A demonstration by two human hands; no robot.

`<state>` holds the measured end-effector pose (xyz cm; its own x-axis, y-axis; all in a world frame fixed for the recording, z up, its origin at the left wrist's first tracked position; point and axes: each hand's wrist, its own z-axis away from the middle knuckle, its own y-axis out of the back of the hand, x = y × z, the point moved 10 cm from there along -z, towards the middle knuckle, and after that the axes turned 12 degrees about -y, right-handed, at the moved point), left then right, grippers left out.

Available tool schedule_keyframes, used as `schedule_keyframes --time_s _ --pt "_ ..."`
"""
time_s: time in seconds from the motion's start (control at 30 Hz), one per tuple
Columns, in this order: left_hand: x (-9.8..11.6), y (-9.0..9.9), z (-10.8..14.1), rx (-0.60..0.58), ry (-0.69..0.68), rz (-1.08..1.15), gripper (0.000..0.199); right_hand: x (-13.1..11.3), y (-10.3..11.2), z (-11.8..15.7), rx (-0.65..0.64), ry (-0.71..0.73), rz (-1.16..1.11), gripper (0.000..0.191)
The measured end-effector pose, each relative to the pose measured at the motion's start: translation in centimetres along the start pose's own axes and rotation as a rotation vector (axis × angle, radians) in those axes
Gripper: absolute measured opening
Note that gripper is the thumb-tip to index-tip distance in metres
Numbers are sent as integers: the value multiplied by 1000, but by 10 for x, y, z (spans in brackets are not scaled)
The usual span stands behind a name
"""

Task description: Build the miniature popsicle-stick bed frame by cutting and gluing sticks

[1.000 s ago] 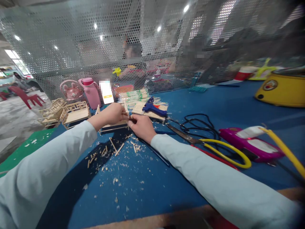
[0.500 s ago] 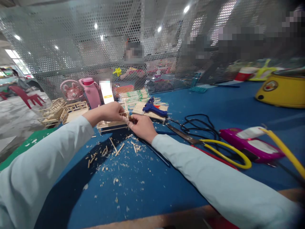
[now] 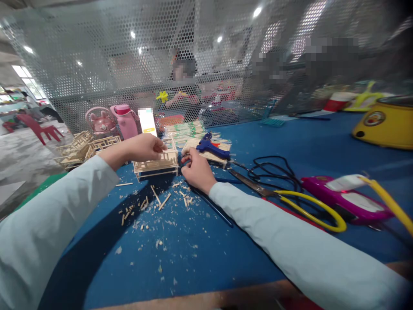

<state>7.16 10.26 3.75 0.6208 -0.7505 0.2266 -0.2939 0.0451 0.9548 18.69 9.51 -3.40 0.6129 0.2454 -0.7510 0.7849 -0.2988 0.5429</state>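
Note:
A small frame of thin wooden sticks (image 3: 158, 168), shaped like a miniature piece of furniture, stands upright on the blue table. My left hand (image 3: 146, 147) is over its top and back, fingers bent and a little apart, with nothing visible in them. Just off its right end is my right hand (image 3: 198, 170), loosely curled, a gap showing between thumb and fingers. Behind that hand, a blue glue gun (image 3: 213, 148) lies on a panel of wooden sticks (image 3: 193, 144). Cut stick pieces (image 3: 156, 196) and shavings are scattered in front.
Scissors with yellow handles (image 3: 309, 211), a black cord (image 3: 274, 165) and a magenta device (image 3: 345, 200) lie to the right. At back left are more stick models (image 3: 75, 148), a pink bottle (image 3: 125, 122) and a lit phone (image 3: 147, 122). A perforated metal screen (image 3: 129, 77) stands behind.
My two hands have drawn apart from the frame's right corner, where they met. The left moved left; the right backed off to the right. The view shifted slightly.

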Motion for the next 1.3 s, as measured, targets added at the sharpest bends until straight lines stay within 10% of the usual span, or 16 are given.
schedule_keyframes --time_s 0.2,0.4,0.53,0.67,0.87,1.3 --pt "-3 55 81 736 40 105 31 -9 34 1 202 31 -57 8" --pt "-23 10 139 979 205 283 20 -37 26 15 -23 209 168 44" --pt "-31 -22 144 869 259 276 25 -45 -14 37 -389 293 345 41" --pt "-27 -30 142 808 225 240 28 -44 -28 50 -483 306 408 19" --pt "-17 -36 133 756 127 215 17 -48 0 53 -331 349 215 5" --pt "-20 -44 126 632 178 164 43 -34 35 36 -59 164 75 41"
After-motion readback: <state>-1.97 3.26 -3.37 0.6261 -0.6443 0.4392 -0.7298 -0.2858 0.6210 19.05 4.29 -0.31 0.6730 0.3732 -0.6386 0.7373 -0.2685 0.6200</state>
